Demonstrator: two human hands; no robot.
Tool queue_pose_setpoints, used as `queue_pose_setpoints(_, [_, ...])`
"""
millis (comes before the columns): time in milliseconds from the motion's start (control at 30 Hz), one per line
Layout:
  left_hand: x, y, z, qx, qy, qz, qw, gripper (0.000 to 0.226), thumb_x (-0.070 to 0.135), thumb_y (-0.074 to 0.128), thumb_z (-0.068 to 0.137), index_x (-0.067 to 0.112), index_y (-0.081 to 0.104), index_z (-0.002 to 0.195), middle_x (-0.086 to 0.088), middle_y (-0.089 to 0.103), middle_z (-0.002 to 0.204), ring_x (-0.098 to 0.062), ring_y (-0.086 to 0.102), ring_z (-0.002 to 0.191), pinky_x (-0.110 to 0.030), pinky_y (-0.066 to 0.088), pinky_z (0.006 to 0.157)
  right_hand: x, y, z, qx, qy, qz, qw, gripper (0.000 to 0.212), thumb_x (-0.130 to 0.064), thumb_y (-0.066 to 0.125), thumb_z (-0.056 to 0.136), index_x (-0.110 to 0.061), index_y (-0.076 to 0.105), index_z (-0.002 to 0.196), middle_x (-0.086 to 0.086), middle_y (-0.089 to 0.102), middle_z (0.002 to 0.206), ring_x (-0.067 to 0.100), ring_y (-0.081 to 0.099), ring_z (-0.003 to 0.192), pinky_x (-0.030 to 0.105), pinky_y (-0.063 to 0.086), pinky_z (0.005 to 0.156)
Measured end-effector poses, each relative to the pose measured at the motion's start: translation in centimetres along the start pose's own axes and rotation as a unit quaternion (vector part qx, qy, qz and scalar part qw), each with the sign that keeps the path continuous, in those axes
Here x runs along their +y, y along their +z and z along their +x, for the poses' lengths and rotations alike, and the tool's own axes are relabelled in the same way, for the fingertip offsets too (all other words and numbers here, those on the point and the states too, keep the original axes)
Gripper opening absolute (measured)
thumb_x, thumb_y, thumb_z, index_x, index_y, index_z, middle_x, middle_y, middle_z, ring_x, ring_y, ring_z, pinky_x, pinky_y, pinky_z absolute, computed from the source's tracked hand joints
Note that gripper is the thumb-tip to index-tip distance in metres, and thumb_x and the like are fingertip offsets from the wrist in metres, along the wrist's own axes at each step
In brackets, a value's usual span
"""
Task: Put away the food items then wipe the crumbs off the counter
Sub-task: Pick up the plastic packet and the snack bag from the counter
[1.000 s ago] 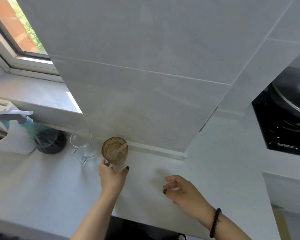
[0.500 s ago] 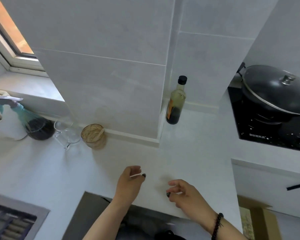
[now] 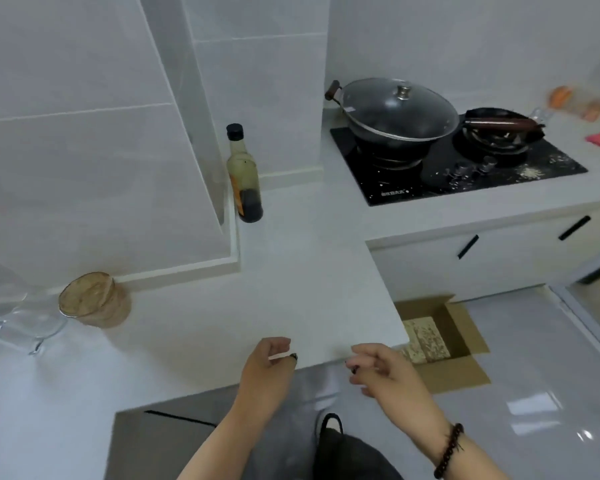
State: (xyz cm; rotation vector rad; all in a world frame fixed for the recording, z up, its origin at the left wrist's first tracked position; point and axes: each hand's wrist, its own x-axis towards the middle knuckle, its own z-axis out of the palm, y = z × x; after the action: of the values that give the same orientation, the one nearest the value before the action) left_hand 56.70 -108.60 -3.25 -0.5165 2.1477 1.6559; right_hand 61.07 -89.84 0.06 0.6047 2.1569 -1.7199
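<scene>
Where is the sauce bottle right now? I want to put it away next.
In the head view the sauce bottle stands upright at the back of the counter, in the wall corner left of the stove, far beyond both hands.

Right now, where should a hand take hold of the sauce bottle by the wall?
Probably the bottle around its wide lower body, coming from the right or front. It stands upright in a wall corner, so its left and back are blocked; the neck under the black cap is narrower, giving less control.
</scene>
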Motion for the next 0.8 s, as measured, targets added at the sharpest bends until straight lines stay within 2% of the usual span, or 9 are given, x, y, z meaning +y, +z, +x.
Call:
queue_pose_setpoints(67, [-0.3, 1.6, -1.0, -0.031, 0.001, 0.007, 1.0, 0.025, 0.007, 0.055, 0.089, 0.024, 0.059, 0.108, 0.011, 0.06, 0.112, -0.003, 0.057, 0.097, -0.014, 0.044, 0.068, 1.3, -0.9, -1.5, 0.036, 0.01, 0.014, 0.999, 0.027, -0.002, 0.057, 0.087, -0.022, 0.062, 0.104, -0.003, 0.071, 0.094, 0.016, 0.068, 0.089, 0.032, 0.053, 0.087])
queue_pose_setpoints(167, [-0.3, 4.3, -2.9, -0.07, -0.002, 0.013, 0.997, 0.024, 0.003, 0.052, 0.09, 0.021, 0.059, 0.104, 0.006, 0.061, 0.109, -0.002, 0.056, 0.091, -0.006, 0.043, 0.051, 3.0, -2.7, -4.1, 0.083, 0.017, 0.032, 0.996, 0.027, -0.003, 0.056, 0.088, -0.025, 0.061, 0.104, -0.005, 0.071, 0.094, 0.014, 0.068, 0.088, 0.03, 0.053, 0.084])
queue_pose_setpoints(233, [-0.1, 6.2, -4.2, -0.096, 0.006, 0.027, 0.995, 0.023, 0.004, 0.053, 0.09, 0.02, 0.06, 0.103, 0.006, 0.062, 0.106, -0.002, 0.057, 0.088, -0.003, 0.042, 0.048, 4.0, -4.1, -5.7, 0.107, 0.009, 0.036, 0.994, 0.026, -0.006, 0.057, 0.089, -0.026, 0.061, 0.104, -0.009, 0.071, 0.09, 0.013, 0.068, 0.088, 0.03, 0.053, 0.084])
queue_pose_setpoints(367, [0.4, 10.1, -6.1, -0.133, 0.028, 0.063, 0.989, 0.02, 0.011, 0.057, 0.089, 0.025, 0.061, 0.103, 0.01, 0.065, 0.103, -0.003, 0.06, 0.087, -0.003, 0.042, 0.052, 5.8, -7.6, -7.6, 0.194, -0.011, 0.045, 0.98, 0.03, -0.003, 0.057, 0.087, -0.03, 0.061, 0.1, -0.009, 0.069, 0.093, 0.018, 0.067, 0.091, 0.038, 0.054, 0.083])
queue_pose_setpoints(467, [1.1, 13.2, -7.5, -0.155, 0.041, 0.09, 0.983, 0.02, 0.014, 0.056, 0.09, 0.027, 0.061, 0.104, 0.013, 0.065, 0.101, -0.003, 0.061, 0.093, -0.009, 0.044, 0.059, 6.9, -10.8, -8.8, 0.271, -0.032, 0.052, 0.961, 0.036, -0.002, 0.056, 0.086, -0.035, 0.059, 0.1, -0.014, 0.066, 0.098, 0.019, 0.066, 0.089, 0.037, 0.054, 0.079])
queue_pose_setpoints(533, [1.9, 15.8, -8.3, -0.167, 0.054, 0.095, 0.98, 0.021, 0.012, 0.055, 0.09, 0.028, 0.061, 0.103, 0.015, 0.064, 0.1, 0.0, 0.06, 0.092, -0.008, 0.044, 0.061, 7.5, -13.6, -9.6, 0.29, -0.045, 0.052, 0.955, 0.038, -0.002, 0.055, 0.086, -0.036, 0.058, 0.102, -0.017, 0.064, 0.102, 0.019, 0.066, 0.085, 0.033, 0.054, 0.07])
queue_pose_setpoints(600, [2.8, 19.0, -8.9, -0.173, 0.07, 0.097, 0.978, 0.021, 0.011, 0.056, 0.09, 0.028, 0.06, 0.101, 0.015, 0.063, 0.101, 0.0, 0.059, 0.091, -0.011, 0.044, 0.064, 8.4, -16.9, -10.0, 0.302, -0.052, 0.046, 0.951, 0.037, -0.002, 0.056, 0.086, -0.034, 0.058, 0.105, -0.018, 0.063, 0.105, 0.018, 0.065, 0.083, 0.025, 0.047, 0.059])
queue_pose_setpoints(667, [3.8, 22.6, -9.6, -0.173, 0.08, 0.088, 0.978, 0.021, 0.009, 0.057, 0.089, 0.027, 0.061, 0.1, 0.012, 0.063, 0.103, -0.003, 0.06, 0.093, -0.016, 0.044, 0.069, 9.5, -20.6, -10.5, 0.311, -0.052, 0.048, 0.948, 0.036, -0.002, 0.057, 0.086, -0.032, 0.058, 0.106, -0.017, 0.064, 0.106, 0.017, 0.064, 0.081, 0.021, 0.042, 0.056])
queue_pose_setpoints(800, [5.8, 29.9, -11.4, -0.18, 0.095, 0.083, 0.976, 0.022, 0.01, 0.058, 0.089, 0.025, 0.062, 0.104, 0.013, 0.064, 0.103, -0.003, 0.059, 0.096, -0.017, 0.045, 0.075, 11.0, -28.3, -11.4, 0.32, -0.058, 0.056, 0.944, 0.033, -0.004, 0.059, 0.086, -0.033, 0.059, 0.102, -0.018, 0.064, 0.106, 0.011, 0.064, 0.077, 0.018, 0.043, 0.057])
